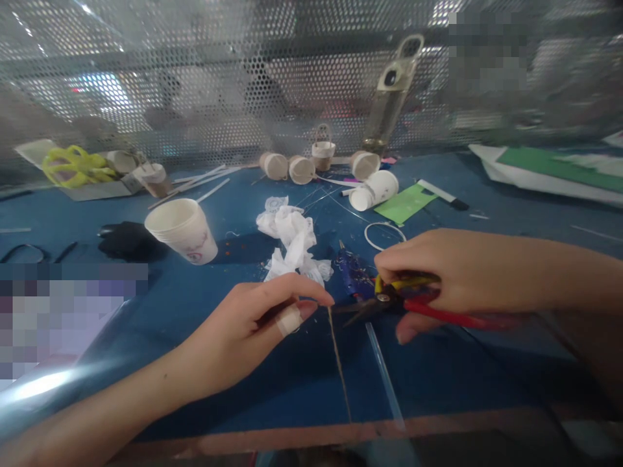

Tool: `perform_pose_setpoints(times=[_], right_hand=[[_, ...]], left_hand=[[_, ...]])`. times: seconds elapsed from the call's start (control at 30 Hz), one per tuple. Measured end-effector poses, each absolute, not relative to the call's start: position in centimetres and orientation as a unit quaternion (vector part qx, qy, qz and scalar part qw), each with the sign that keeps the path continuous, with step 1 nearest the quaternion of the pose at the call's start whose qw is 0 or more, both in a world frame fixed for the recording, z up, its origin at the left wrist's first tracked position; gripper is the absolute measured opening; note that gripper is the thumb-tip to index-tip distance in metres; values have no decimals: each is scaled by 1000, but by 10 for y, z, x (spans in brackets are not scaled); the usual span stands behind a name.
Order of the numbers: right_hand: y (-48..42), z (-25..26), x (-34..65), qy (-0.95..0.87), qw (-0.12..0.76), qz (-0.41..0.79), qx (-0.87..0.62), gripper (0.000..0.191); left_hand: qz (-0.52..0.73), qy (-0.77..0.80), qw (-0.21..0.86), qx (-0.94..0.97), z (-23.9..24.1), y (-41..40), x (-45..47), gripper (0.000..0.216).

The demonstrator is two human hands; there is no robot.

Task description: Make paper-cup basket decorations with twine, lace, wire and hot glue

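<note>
left hand [256, 321] pinching twine [337, 353]; right hand [438, 259] gripping scissors [383, 298], blades parted near twine.

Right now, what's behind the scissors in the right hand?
A blue tool shows beyond the scissors, partly hidden; whatever they and the right hand cover can't be seen.

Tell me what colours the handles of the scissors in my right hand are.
The scissors' handles are red and yellow; the head view shows them.

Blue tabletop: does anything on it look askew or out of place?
A white cup lies on its side by a flat green sheet, odd because a small brown-and-white cup behind stands upright. Crumpled white material lies heaped untidily.
</note>
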State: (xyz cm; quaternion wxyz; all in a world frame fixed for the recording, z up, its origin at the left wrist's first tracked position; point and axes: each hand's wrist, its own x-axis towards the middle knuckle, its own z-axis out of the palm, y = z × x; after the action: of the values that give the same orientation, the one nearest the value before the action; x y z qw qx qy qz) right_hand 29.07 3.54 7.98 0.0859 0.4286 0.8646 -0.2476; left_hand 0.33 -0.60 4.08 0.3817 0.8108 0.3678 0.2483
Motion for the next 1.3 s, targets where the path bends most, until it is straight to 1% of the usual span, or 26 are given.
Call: perform_pose_setpoints(times=[0.17,0.33,0.63,0.83,1.03,1.13,1.3], right_hand=[[39,74,293,876,74,-233,416,50],[40,74,289,868,72,-266,413,49],[36,81,281,863,74,-267,423,51],[33,86,274,848,77,-301,428,54],[32,86,272,824,101,-355,429,55],[31,88,271,822,102,-362,429,58],[28,89,269,828,91,-352,426,58]], left_hand=[[269,384,386,795,39,-8,4,18],[271,377,383,799,39,-7,3,18],[285,344,392,804,36,-5,-1,17],[283,331,387,813,36,-5,-1,19],[299,315,387,814,36,-6,-2,19],[297,312,390,814,36,-7,-2,20],[302,293,399,815,36,-7,-3,22]])
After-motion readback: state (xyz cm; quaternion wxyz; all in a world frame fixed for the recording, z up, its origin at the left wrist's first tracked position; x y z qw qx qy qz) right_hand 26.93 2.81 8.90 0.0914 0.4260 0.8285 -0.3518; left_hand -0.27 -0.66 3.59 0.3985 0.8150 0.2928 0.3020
